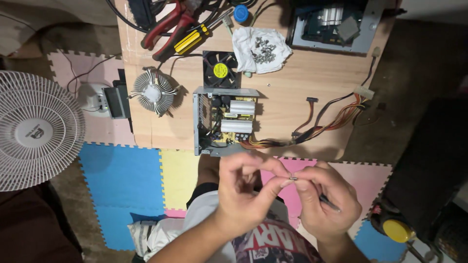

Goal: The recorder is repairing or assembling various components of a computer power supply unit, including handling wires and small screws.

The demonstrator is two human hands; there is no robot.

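My left hand (243, 187) and my right hand (324, 202) meet close together above my lap. Between their fingertips I pinch a tiny metal screw (294, 178). My right hand also grips a thin dark tool shaft (330, 203) that pokes out past the palm. Just beyond my hands, an open power supply case (225, 121) with silver heat sinks lies on the low wooden board (292, 73). Its bundle of coloured cables (321, 124) trails off to the right.
On the board lie a black case fan (221, 69), a round finned cooler (154, 91), a white cloth holding several screws (259, 48), red pliers and a yellow screwdriver (191, 40), and a metal chassis (334, 24). A white floor fan (34, 131) stands left on coloured foam mats.
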